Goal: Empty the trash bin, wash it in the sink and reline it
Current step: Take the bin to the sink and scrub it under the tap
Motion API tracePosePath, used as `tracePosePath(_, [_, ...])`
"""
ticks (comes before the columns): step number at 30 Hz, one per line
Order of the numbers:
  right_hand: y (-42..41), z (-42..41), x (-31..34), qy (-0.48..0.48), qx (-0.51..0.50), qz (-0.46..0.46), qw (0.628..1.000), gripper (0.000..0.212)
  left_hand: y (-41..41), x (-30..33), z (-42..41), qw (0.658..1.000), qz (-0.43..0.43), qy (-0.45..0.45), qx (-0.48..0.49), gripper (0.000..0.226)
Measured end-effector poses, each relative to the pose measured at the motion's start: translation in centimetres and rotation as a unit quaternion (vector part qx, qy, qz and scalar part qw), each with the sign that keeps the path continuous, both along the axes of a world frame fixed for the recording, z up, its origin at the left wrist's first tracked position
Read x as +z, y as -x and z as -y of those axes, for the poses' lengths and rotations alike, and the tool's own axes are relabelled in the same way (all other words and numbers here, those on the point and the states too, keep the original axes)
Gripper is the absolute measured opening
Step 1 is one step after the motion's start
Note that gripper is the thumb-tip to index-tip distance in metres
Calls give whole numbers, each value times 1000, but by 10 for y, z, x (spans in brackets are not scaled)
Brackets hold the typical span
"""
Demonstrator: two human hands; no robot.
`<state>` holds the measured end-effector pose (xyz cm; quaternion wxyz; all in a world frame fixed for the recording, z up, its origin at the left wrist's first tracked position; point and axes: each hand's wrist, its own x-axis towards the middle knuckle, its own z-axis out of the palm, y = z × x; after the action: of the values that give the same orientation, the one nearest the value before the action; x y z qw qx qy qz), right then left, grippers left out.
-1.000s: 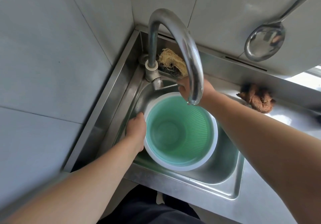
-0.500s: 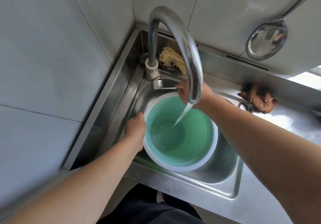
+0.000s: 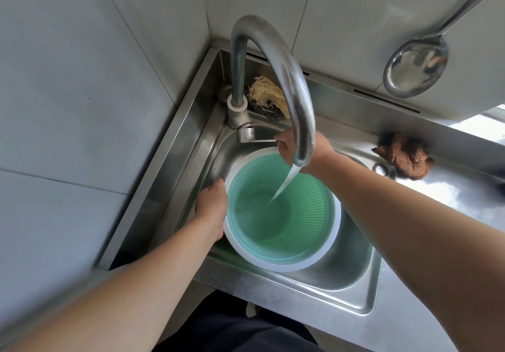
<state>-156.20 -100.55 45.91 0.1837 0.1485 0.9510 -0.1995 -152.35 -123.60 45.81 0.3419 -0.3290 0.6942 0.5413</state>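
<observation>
Dark trousers [image 3: 240, 327] at the bottom edge, nearest of all, just below the steel sink [image 3: 355, 291]. Two bare forearms reaching in over the sink's front rim from either side.

Standing upright in the sink basin: green ribbed trash bin [image 3: 300, 215] with a white rim, mouth facing up, no liner inside. Left hand [image 3: 211, 206] pressed against the bin's left side just beneath the rim, thumb at the rim's edge; fingers wrapped round the outside and mostly hidden below, so gripping the wall as far as can be seen.

Thin stream of water [image 3: 284, 183] falling slantwise from the spout into the bin, landing near the middle of its floor.

Beyond the bin's far rim: right hand [image 3: 297, 146], partly hidden behind the curved tap spout [image 3: 289, 78]. Fingers [image 3: 281, 139] curled and pinching the tip of the flat tap lever [image 3: 259, 140], which sticks out sideways from the tap base at the sink's back left corner.

Behind the tap base, on the sink's back ledge: pale fibrous scrubber [image 3: 266, 94] lying on a dark scouring pad [image 3: 262, 108]. On the steel worktop [image 3: 464, 193] to the right of the sink: crumpled brown cloth [image 3: 404, 157], just beyond a small round fitting.

Farthest off, on the tiled wall above and right of the sink: steel ladle [image 3: 415, 70] hanging bowl-down.
</observation>
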Motion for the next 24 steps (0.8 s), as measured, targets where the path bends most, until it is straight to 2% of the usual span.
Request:
tracePosePath(4, [9, 4, -6, -41, 4, 17, 999, 18, 0, 0, 1, 1000, 0, -4, 0, 30])
tracePosePath(20, [15, 3, -21, -52, -11, -10, 999, 18, 0, 4, 1, 1000, 7, -10, -1, 37])
tracePosePath(24, [16, 1, -23, -83, -5, -20, 996, 16, 0, 6, 1, 1000, 9, -7, -2, 35])
